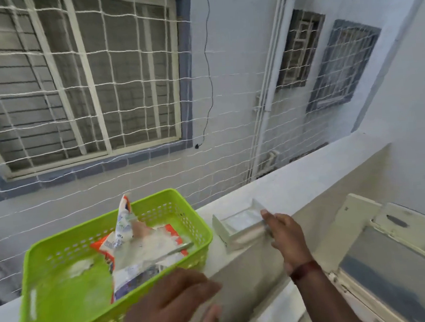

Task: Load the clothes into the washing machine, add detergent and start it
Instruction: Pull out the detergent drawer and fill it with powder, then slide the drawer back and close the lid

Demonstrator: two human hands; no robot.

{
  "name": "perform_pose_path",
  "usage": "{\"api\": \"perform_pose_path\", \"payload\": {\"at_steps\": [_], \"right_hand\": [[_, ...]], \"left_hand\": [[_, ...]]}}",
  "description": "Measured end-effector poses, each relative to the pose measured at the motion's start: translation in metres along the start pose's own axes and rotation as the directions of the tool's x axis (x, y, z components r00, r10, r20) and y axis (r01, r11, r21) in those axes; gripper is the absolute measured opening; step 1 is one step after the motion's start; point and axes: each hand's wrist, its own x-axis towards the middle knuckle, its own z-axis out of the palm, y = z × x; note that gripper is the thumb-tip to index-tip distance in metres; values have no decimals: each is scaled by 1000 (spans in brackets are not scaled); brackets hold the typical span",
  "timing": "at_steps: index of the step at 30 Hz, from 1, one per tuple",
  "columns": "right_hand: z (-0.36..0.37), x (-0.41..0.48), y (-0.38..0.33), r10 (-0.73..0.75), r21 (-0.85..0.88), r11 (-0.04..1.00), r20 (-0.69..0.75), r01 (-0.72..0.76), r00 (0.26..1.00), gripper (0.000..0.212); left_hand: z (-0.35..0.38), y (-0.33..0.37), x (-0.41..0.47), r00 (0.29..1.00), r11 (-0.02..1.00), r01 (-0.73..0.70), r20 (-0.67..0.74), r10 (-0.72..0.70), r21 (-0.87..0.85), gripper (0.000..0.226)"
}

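A lime-green plastic basket stands on a white ledge. A torn-open detergent packet, white with orange and blue print, lies in it with white powder spilled around. To the right of the basket, a small white detergent tray rests on the ledge. My right hand grips the tray's right end, thumb on top. My left hand is blurred at the basket's near rim, fingers spread and nothing seen in it. The washing machine, a white top-loader, shows at the lower right. No clothes are visible.
The ledge runs from lower left to upper right. White rope netting spans the opening behind it. Beyond it are a wall with barred windows and pipes. A white wall closes the right side.
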Motion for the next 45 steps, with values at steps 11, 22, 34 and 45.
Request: {"api": "perform_pose_path", "payload": {"at_steps": [11,22,34,45], "right_hand": [[-11,-18,5,154,397,898,116,-188,981,16],[-101,-133,77,204,535,836,-97,-122,974,39],[-226,-178,196,460,566,793,-311,-227,832,53],[-278,-84,282,647,692,651,-290,-312,705,33]], "left_hand": [[117,8,-12,771,621,619,225,-595,-481,57],[178,24,-41,713,365,686,480,-511,-630,36],[314,103,-79,531,472,773,839,-117,-424,24],[482,96,-96,364,517,825,914,-178,-228,21]]}}
